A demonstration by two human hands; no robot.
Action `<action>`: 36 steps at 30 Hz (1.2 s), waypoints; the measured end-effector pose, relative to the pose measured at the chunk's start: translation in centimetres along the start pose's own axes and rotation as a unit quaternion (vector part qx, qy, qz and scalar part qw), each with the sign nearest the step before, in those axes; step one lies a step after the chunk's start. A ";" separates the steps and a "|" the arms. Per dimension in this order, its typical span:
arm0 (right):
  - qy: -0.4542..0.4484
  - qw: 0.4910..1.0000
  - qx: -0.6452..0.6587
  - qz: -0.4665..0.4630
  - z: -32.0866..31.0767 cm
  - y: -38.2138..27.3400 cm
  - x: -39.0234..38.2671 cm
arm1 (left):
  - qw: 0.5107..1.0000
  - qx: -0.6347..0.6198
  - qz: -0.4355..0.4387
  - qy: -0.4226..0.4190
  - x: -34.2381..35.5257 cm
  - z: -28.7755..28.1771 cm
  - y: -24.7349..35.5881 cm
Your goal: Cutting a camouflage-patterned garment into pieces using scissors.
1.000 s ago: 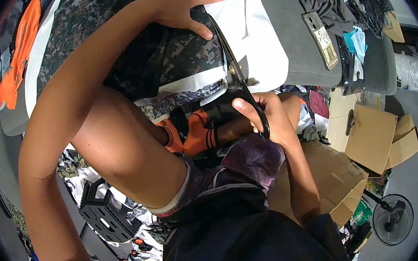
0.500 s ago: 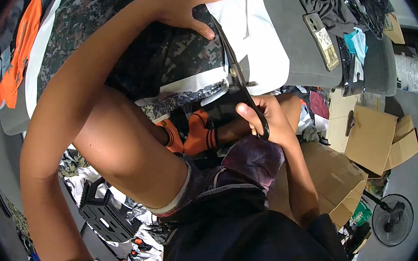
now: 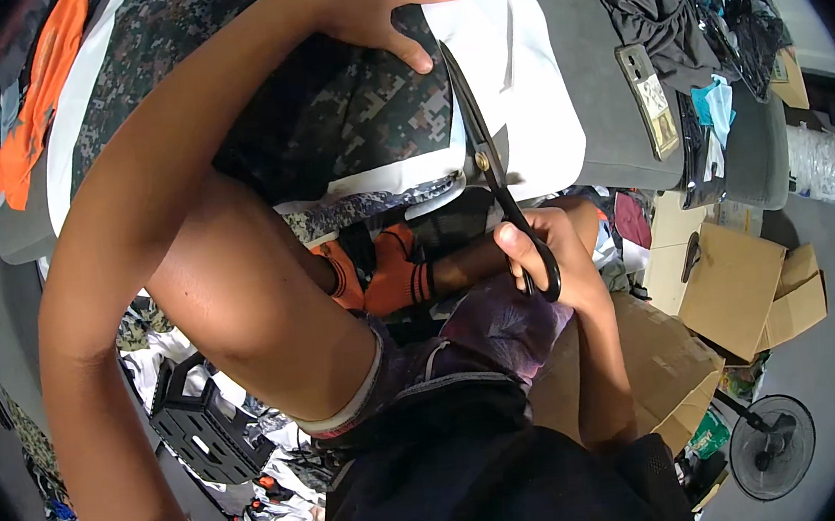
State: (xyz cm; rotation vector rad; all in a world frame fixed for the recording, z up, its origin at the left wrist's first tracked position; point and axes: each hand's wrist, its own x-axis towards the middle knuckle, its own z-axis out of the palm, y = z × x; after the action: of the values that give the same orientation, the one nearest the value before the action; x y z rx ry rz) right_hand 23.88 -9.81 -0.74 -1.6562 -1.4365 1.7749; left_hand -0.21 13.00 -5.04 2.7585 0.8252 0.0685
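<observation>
With fingers spread, my left hand point(image 3: 383, 5) lies flat on a dark digital-camouflage fabric point(image 3: 373, 114) with a white border. My right hand point(image 3: 562, 252) grips the black handles of large scissors point(image 3: 483, 149). Their long blades point away from me and lie along the fabric's right edge, close below my left thumb. The blades look nearly closed. A white sheet of fabric point(image 3: 531, 79) spreads to the right of the blades. Below the camouflage piece, its near edge folds over the grey padded surface point(image 3: 597, 143).
A phone point(image 3: 647, 98) rests on the grey surface at right, near dark grey clothing point(image 3: 644, 8). Orange fabric point(image 3: 41, 106) hangs at far left. Cardboard boxes point(image 3: 742, 285) and a small fan point(image 3: 772, 447) stand at lower right. A black plastic crate point(image 3: 203, 432) sits lower left.
My right hand and the scissors have shifted slightly right and toward me, and the blades have pulled back from under my left hand. My left hand stays nearly in place.
</observation>
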 end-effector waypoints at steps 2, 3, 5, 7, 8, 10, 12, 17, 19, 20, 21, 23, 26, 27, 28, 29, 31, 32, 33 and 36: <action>-0.005 1.000 0.002 0.003 0.1 -0.2 -0.1 | 1.000 -0.022 0.005 0.017 -0.3 0.3 -0.4; -0.003 1.000 0.003 0.004 0.1 -0.1 0.1 | 1.000 -0.022 0.007 0.017 -0.2 0.4 -0.3; 0.011 1.000 0.006 -0.008 0.2 0.2 1.1 | 1.000 -0.006 0.004 0.020 0.0 0.5 -0.1; 0.024 0.999 0.009 -0.022 0.3 0.5 1.9 | 1.000 0.013 0.000 0.022 0.1 0.4 0.2; 0.023 0.999 0.009 -0.024 0.3 0.4 2.1 | 1.000 0.014 -0.001 0.023 -0.1 0.3 0.2; 0.026 0.999 0.001 -0.024 0.4 0.4 2.4 | 1.000 0.022 -0.011 0.008 -0.1 0.0 0.4; 0.029 0.999 -0.006 -0.023 0.4 0.3 2.6 | 0.999 0.031 -0.020 -0.007 0.0 -0.2 0.5; 0.063 0.998 -0.004 -0.028 0.8 -0.2 2.6 | 1.000 0.003 -0.001 0.014 -0.6 -0.6 0.2; 0.061 0.998 -0.003 -0.032 0.8 -0.2 2.5 | 1.000 0.014 0.001 0.016 -0.4 -0.3 0.1; 0.059 0.998 -0.003 -0.035 0.8 -0.1 2.5 | 1.000 0.024 0.003 0.018 -0.3 0.0 0.1; 0.057 0.998 -0.004 -0.038 0.9 -0.1 2.5 | 0.999 0.034 0.004 0.021 -0.2 0.2 0.1; 0.054 0.998 -0.004 -0.041 0.9 -0.1 2.5 | 0.999 0.044 0.006 0.023 -0.1 0.3 0.1; 0.059 0.998 -0.005 -0.033 0.9 -0.1 2.3 | 1.000 0.026 -0.012 0.010 -0.1 -0.1 0.4; 0.060 0.998 -0.006 -0.030 1.0 -0.1 2.3 | 1.000 0.021 -0.018 0.006 -0.2 -0.2 0.5; 0.060 0.998 -0.007 -0.030 1.0 -0.2 2.3 | 1.000 0.020 -0.019 0.006 -0.1 -0.1 0.5; 0.063 0.998 -0.004 -0.027 1.1 -0.3 2.3 | 1.000 0.023 -0.015 0.008 -0.1 -0.1 0.5; 0.068 0.997 0.000 -0.022 1.2 -0.6 2.3 | 1.000 0.028 -0.007 0.011 0.0 -0.1 0.4; 0.071 0.997 0.002 -0.020 1.3 -0.7 2.3 | 0.999 0.031 -0.004 0.013 -0.1 -0.1 0.3; 0.071 0.997 0.002 -0.020 1.3 -0.7 2.3 | 0.999 0.031 -0.004 0.013 -0.1 -0.1 0.4; 0.074 0.997 -0.004 -0.019 1.2 -0.6 2.3 | 1.000 0.020 -0.012 0.018 -0.3 -0.2 0.6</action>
State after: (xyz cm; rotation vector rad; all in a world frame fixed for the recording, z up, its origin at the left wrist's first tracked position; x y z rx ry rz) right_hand 21.93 -8.26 -1.78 -1.7128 -1.4008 1.5935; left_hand -0.15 12.42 -4.68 2.7924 0.8779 0.0992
